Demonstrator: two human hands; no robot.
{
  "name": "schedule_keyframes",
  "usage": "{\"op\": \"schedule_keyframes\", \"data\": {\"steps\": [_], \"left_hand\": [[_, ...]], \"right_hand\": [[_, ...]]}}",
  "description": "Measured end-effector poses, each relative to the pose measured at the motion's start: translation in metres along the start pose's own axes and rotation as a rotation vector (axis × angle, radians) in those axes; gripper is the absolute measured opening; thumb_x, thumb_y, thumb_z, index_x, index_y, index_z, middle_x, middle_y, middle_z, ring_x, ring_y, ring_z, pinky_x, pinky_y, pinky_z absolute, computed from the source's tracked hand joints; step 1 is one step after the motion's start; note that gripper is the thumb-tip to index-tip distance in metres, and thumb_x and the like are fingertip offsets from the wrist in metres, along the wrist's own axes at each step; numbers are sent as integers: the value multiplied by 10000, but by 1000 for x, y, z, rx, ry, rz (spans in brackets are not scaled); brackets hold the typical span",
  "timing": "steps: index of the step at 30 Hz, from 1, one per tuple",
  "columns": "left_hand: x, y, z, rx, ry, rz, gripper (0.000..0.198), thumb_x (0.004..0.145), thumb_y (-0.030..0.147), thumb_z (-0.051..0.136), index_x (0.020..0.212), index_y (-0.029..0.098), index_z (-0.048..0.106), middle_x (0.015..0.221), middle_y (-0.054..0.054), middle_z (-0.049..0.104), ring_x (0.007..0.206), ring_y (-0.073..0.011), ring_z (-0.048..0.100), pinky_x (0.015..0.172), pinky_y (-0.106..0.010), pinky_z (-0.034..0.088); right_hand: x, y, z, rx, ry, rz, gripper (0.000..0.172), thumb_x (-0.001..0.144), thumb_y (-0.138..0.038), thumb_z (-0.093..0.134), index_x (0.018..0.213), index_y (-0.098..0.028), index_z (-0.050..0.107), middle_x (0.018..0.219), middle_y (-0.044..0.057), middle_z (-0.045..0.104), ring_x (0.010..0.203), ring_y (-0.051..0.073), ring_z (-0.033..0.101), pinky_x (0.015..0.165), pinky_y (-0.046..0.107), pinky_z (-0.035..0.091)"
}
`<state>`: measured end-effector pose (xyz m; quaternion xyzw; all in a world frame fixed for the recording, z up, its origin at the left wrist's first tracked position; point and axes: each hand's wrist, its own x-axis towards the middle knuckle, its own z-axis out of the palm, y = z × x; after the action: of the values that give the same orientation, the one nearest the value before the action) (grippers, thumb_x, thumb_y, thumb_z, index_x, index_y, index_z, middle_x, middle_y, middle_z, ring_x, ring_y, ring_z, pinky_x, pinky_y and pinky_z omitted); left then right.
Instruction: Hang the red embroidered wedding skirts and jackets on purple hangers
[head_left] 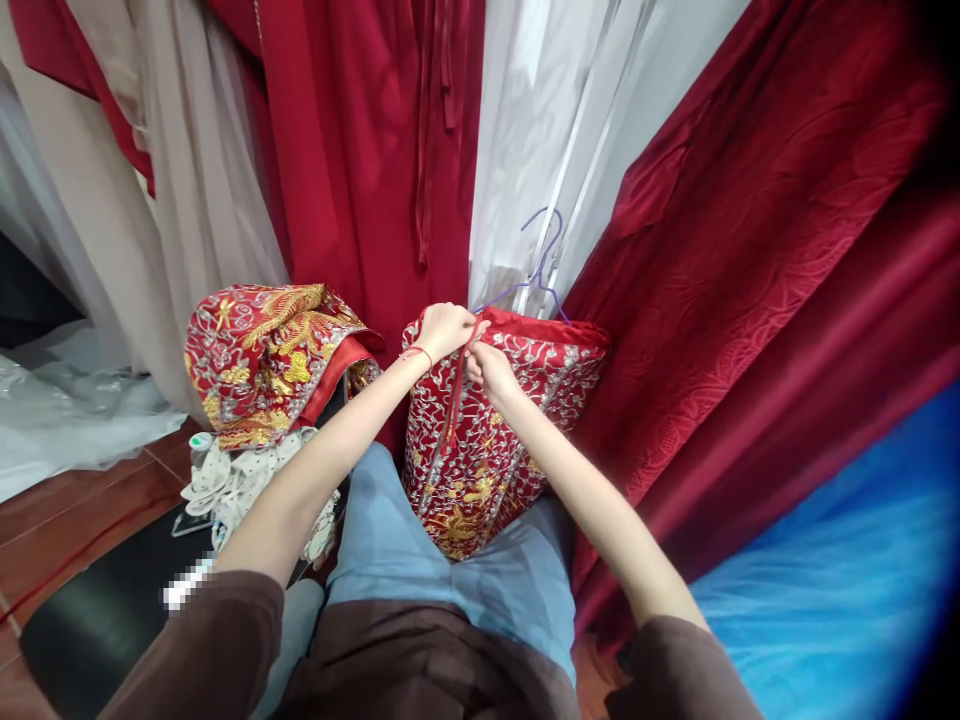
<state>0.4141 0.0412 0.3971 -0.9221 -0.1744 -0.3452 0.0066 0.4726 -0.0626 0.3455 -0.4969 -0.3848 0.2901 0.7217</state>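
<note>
Red gowns [750, 250] hang around the embroidered garment [487, 440] above brown floor tiles [67, 510].

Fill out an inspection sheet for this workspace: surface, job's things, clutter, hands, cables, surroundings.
Surface: lap in blue trousers; reddish floor at left.
Job's things: embroidered red garment on a purple hanger, upright on the lap; a red cord hangs down its front.
Clutter: second garment, white lace, small bottle, black surface, all at left.
Hands: left hand pinches the cord's top; right hand is closed just below, at the garment's top edge.
Cables: thin red strand on the floor, kind unclear.
Surroundings: red gowns, white gowns and beige cloth hang around; blue fabric at right.
</note>
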Motion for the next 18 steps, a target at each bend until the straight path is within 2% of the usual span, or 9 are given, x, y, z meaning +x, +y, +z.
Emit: {"op": "schedule_keyframes", "data": {"steps": [3,5,7,10,11,12,14,16,18], "left_hand": [[-6,-13,-8,-107,-1,137,360,910,480,583,730,187,688,714,-47,707,736,-186,637,770,-308,387],[-23,-15,-9,-239,116,166,245,896,439,622,910,201,677,895,-35,725,883,-188,641,868,-312,406],[-51,-12,-2,-359,331,71,242,939,411,560,1050,207,628,1077,-61,695,1030,-194,609,922,-319,420],[-105,3,22,-473,638,-214,272,1020,347,353,1073,186,567,1062,-101,659,993,-183,605,907,-322,457],[-121,9,32,-470,624,-219,263,1017,338,354,1019,187,570,1014,-97,662,955,-185,612,886,-320,467],[-133,15,42,-454,535,-165,255,1008,325,369,942,192,576,955,-87,670,915,-187,624,866,-317,473],[-145,26,59,-406,272,-100,227,982,300,414,871,195,582,842,-72,680,811,-197,650,788,-313,488],[-141,32,68,-367,53,-159,183,959,259,428,955,186,596,793,-75,688,735,-216,671,714,-318,496],[-129,33,69,-394,13,-263,234,945,212,424,1134,169,556,846,-94,707,749,-230,691,702,-327,513]], "right_hand": [[2,12,0,91,-22,80,275,847,-308,604,618,-179,522,374,-96,353,347,30,242,379,179,187],[5,18,0,133,-6,77,279,830,-336,630,626,-184,515,380,-101,344,351,30,233,377,181,175],[6,23,1,154,10,46,283,820,-350,643,630,-188,511,388,-102,343,358,32,232,379,184,173],[4,32,6,152,21,-9,280,816,-367,642,641,-191,512,405,-103,346,373,36,229,390,189,182],[3,35,7,142,22,-31,275,819,-379,636,654,-193,519,413,-103,351,379,39,237,398,190,189],[2,38,8,124,25,-54,269,823,-394,628,671,-196,527,423,-101,361,386,43,251,406,192,199],[0,42,7,55,36,-105,270,829,-431,617,704,-201,548,437,-97,378,400,53,278,425,199,218],[-1,43,3,-47,49,-162,295,823,-464,619,699,-203,558,448,-89,387,425,62,301,449,208,241],[-1,41,-4,-151,41,-198,328,804,-494,631,674,-198,570,469,-76,400,463,72,328,479,219,273]]}}
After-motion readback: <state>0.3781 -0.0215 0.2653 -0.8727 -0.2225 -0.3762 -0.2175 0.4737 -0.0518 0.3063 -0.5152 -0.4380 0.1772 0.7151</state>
